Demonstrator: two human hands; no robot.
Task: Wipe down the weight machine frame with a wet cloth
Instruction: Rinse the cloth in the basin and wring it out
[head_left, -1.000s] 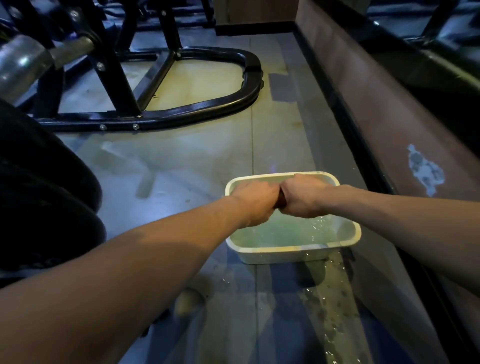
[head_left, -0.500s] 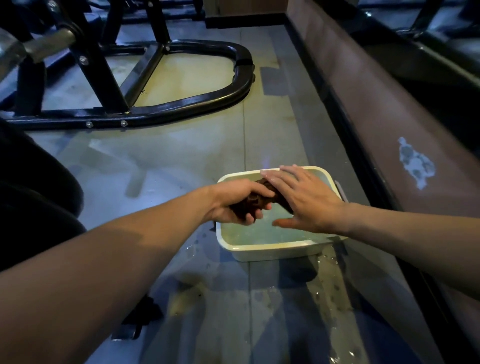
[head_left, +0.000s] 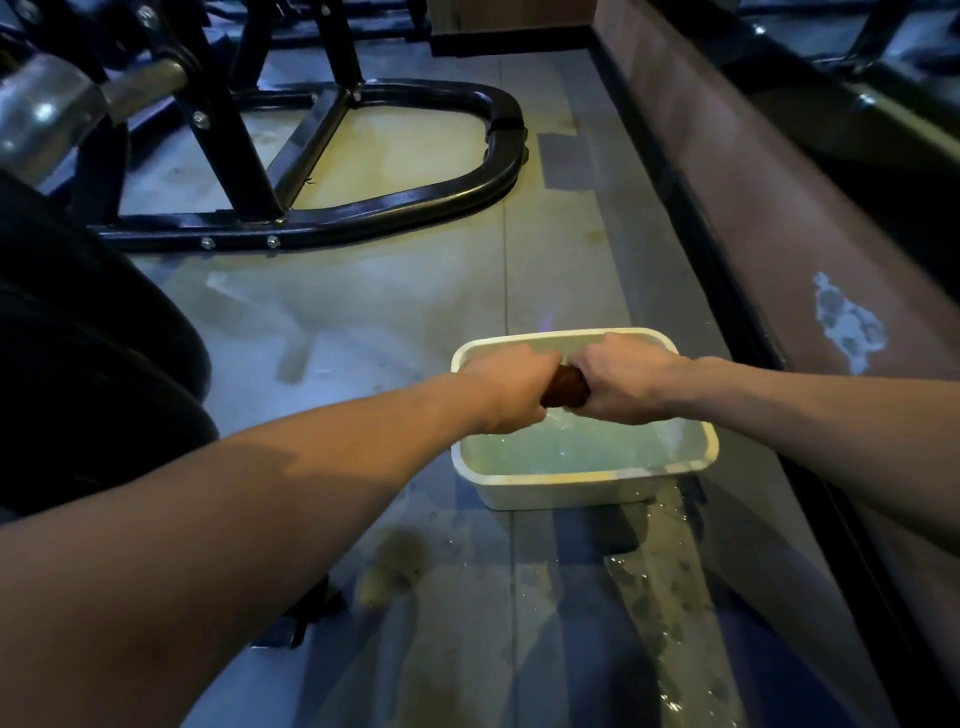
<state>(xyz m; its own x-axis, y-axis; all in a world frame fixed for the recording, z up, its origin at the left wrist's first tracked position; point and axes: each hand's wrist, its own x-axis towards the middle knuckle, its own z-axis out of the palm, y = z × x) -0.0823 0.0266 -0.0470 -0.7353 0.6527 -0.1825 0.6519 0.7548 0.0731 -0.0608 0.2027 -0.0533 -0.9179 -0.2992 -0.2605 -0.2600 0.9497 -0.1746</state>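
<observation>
A dark brown cloth (head_left: 565, 387) is rolled tight between my two fists above a white tub (head_left: 582, 488) of water on the floor. My left hand (head_left: 506, 387) grips the cloth's left end and my right hand (head_left: 623, 379) grips its right end, knuckles up. Only a short stretch of cloth shows between them. The black weight machine frame (head_left: 405, 205) curves across the floor beyond the tub, with uprights rising at the upper left.
A large black weight plate (head_left: 88, 364) fills the left edge, with a metal sleeve (head_left: 47, 114) above it. A brown wall base (head_left: 779, 249) runs along the right. Water is splashed on the floor (head_left: 670, 597) in front of the tub.
Half a second ago my right hand lay open over the cloth held in my left; now both fists grip it again, as one second ago. The view has tilted slightly.
</observation>
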